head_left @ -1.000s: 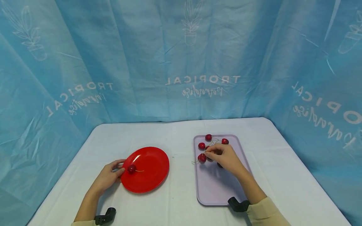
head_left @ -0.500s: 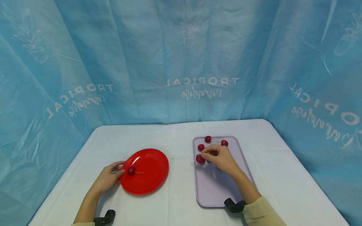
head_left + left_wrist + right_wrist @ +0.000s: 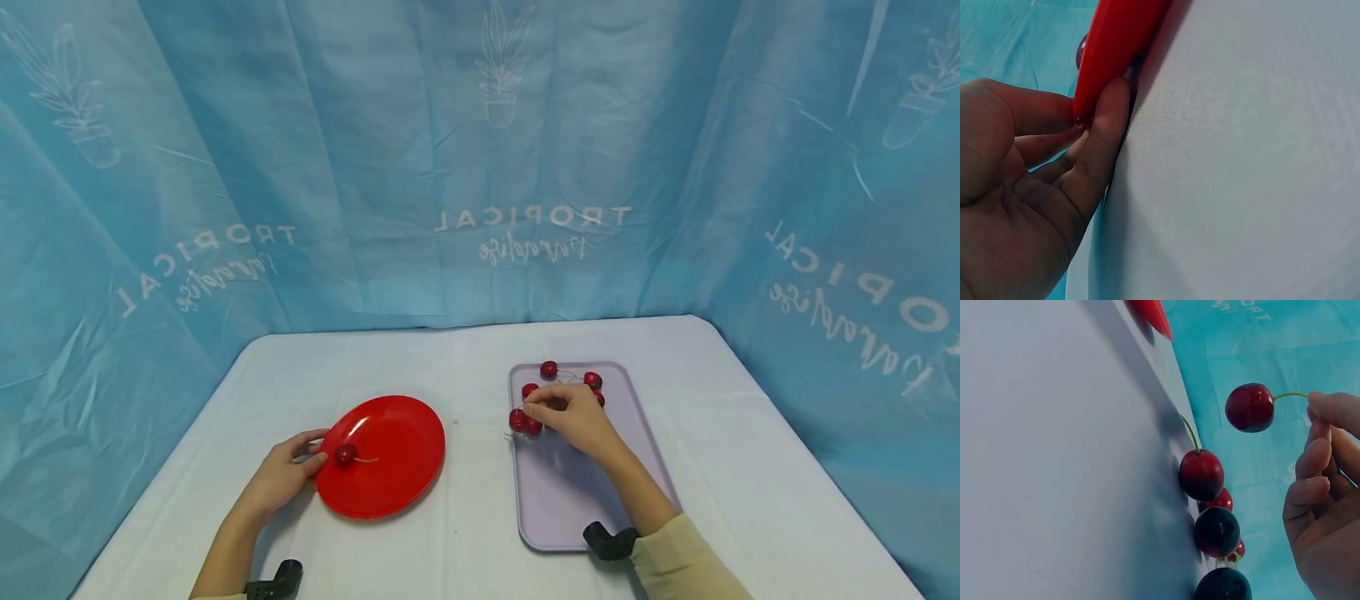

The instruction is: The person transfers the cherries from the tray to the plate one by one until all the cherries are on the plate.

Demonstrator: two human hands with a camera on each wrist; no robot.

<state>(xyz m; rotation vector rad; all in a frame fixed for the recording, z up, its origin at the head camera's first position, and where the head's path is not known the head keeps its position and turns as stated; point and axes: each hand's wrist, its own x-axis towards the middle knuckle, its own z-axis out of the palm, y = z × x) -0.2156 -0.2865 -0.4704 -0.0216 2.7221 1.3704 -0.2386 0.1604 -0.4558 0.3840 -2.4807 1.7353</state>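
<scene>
My left hand (image 3: 279, 479) pinches the near-left rim of a red plate (image 3: 408, 467); in the left wrist view, the thumb lies on one face and a finger behind it. A single cherry (image 3: 346, 454) with its stem lies on this plate, close to the thumb. Above the lilac tray (image 3: 555, 508), my right hand (image 3: 579, 421) pinches a cherry by its green stem. That cherry (image 3: 1250, 407) hangs free of the others in the right wrist view. Just below it on the tray sits another cherry (image 3: 1201, 474), stem attached.
Several more cherries (image 3: 549, 369) lie at the tray's far end, some partly hidden behind my right hand. A white cloth (image 3: 472, 483) covers the table. Blue printed curtains (image 3: 420, 167) hang behind the table and along both sides.
My right hand has moved slightly left, and the cherry in its pinch has separated from the one beside it. My left hand keeps its grip on the plate.
</scene>
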